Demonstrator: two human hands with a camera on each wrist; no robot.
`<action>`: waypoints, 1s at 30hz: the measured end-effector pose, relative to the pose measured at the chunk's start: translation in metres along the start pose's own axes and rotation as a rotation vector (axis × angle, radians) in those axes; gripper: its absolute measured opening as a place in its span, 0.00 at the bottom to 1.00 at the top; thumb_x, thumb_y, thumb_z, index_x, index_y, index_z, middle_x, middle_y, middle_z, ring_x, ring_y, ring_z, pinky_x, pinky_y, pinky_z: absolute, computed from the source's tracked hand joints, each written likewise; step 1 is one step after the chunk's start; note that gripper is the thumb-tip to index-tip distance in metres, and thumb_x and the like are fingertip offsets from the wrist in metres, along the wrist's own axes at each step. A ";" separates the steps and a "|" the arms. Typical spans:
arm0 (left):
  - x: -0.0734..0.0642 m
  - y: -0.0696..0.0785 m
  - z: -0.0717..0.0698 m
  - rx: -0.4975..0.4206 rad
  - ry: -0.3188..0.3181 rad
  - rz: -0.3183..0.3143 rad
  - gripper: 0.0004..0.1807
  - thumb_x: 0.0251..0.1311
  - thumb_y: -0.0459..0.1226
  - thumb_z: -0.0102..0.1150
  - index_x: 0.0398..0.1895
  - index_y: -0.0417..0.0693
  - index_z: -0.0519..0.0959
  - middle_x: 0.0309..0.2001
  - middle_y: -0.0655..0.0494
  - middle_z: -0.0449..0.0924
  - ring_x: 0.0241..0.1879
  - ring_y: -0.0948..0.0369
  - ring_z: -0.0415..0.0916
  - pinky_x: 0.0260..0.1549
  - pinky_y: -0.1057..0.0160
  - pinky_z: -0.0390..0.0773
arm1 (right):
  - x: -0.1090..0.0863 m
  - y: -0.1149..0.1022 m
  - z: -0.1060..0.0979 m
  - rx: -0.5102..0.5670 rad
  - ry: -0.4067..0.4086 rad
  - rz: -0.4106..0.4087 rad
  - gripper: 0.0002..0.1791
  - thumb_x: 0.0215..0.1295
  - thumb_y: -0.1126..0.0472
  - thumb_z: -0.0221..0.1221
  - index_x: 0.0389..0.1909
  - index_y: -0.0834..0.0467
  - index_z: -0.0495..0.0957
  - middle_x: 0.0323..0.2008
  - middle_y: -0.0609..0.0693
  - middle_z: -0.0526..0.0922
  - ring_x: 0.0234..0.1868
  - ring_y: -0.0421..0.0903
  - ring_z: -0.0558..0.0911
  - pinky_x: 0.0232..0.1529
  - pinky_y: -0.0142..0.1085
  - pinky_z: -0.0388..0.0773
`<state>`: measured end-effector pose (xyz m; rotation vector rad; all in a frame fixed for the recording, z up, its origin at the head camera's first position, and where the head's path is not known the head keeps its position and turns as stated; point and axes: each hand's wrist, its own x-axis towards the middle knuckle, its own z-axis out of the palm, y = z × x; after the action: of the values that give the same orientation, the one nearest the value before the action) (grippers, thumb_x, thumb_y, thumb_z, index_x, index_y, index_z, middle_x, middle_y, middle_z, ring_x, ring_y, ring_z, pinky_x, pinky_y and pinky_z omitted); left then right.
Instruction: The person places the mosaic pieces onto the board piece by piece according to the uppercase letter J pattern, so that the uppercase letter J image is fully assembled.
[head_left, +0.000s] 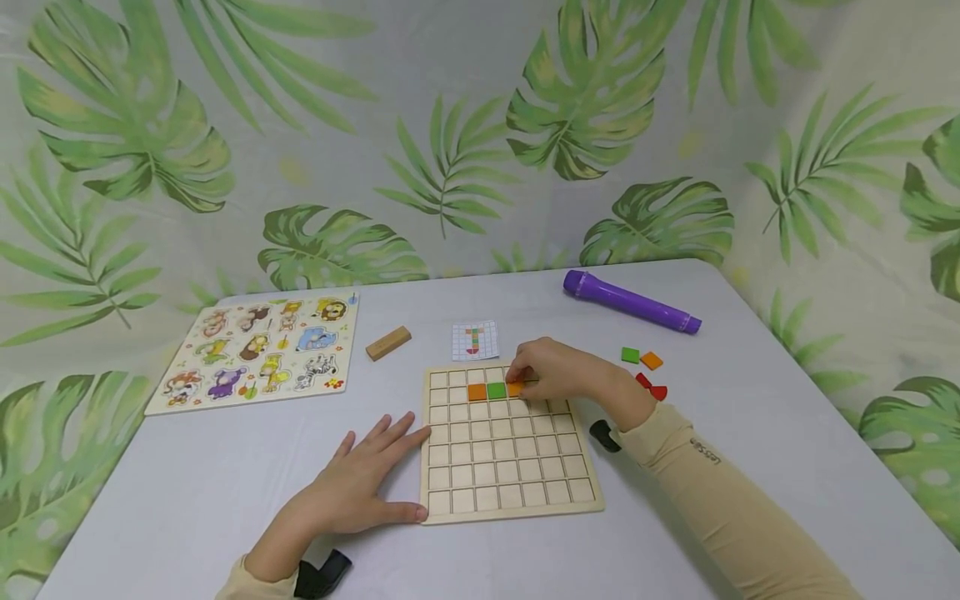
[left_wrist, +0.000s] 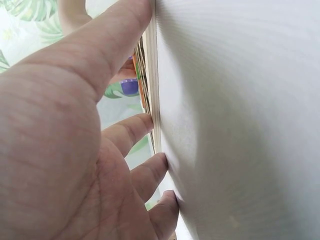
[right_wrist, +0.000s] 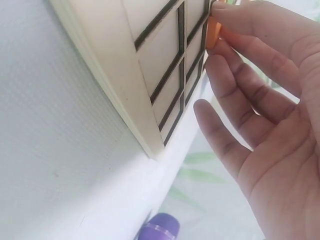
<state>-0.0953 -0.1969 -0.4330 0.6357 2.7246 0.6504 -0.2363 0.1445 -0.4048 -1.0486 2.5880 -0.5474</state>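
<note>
A pale wooden grid board (head_left: 517, 472) lies flat, with an orange square tile (head_left: 477, 392) and a green square tile (head_left: 497, 390) side by side in its second row from the top. Just right of the green one, my right hand (head_left: 553, 368) pinches another orange tile (right_wrist: 214, 32) between thumb and fingertips at the board's cells. My left hand (head_left: 360, 483) rests at the board's left side, fingers spread. In the left wrist view its thumb and fingertips touch the board's edge (left_wrist: 154, 75).
Above the board lies a small pattern card (head_left: 475, 340). A wooden block (head_left: 388, 342) and an animal puzzle board (head_left: 258, 350) are to the left. At right are a purple microphone-shaped object (head_left: 632, 302), a loose green tile (head_left: 631, 355), an orange tile (head_left: 652, 361) and red pieces (head_left: 658, 392).
</note>
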 end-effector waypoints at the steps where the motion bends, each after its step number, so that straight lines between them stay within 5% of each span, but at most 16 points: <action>1: 0.000 0.000 0.000 0.002 0.000 0.001 0.57 0.54 0.69 0.73 0.85 0.64 0.62 0.88 0.51 0.53 0.87 0.38 0.47 0.75 0.17 0.44 | 0.000 0.000 0.000 0.001 -0.001 0.001 0.14 0.67 0.64 0.70 0.53 0.60 0.90 0.46 0.50 0.87 0.45 0.40 0.83 0.54 0.37 0.83; 16: 0.000 0.000 0.001 -0.014 0.003 0.004 0.56 0.55 0.68 0.73 0.85 0.65 0.62 0.88 0.52 0.53 0.87 0.39 0.47 0.74 0.17 0.44 | -0.003 -0.001 -0.002 0.006 0.000 -0.005 0.15 0.69 0.62 0.71 0.54 0.60 0.89 0.47 0.51 0.86 0.47 0.43 0.84 0.55 0.38 0.84; 30: -0.001 0.002 0.000 -0.011 0.005 0.005 0.56 0.55 0.68 0.74 0.85 0.64 0.63 0.87 0.51 0.54 0.87 0.38 0.47 0.74 0.17 0.44 | -0.040 0.023 -0.022 0.005 0.046 0.112 0.17 0.70 0.60 0.71 0.58 0.58 0.87 0.49 0.52 0.87 0.52 0.49 0.84 0.58 0.46 0.83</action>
<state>-0.0939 -0.1957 -0.4318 0.6396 2.7230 0.6692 -0.2313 0.1935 -0.3907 -0.8925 2.6649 -0.5560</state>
